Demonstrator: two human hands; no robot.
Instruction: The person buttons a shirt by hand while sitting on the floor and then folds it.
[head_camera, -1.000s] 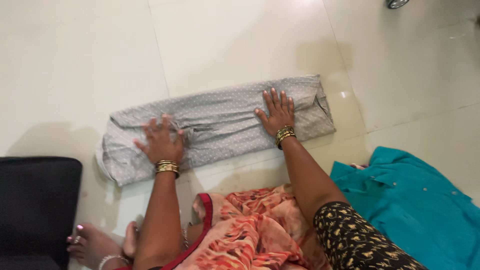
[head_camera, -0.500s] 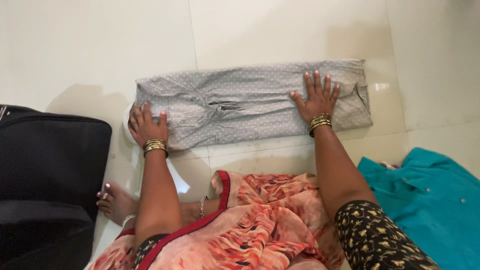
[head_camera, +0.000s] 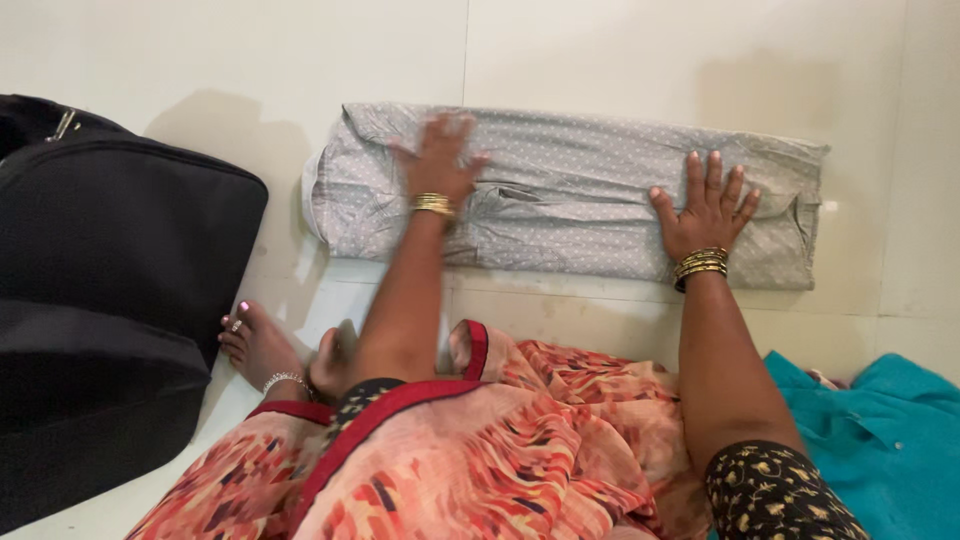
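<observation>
The left hand (head_camera: 440, 160) lies flat, fingers spread and motion-blurred, on the folded grey dotted cloth (head_camera: 570, 190). The right hand (head_camera: 708, 210) presses palm-down near the cloth's right end. The hands are well apart, gripping nothing. A black bag (head_camera: 110, 260) sits left of the left hand; teal fabric (head_camera: 880, 440) lies below the right.
</observation>
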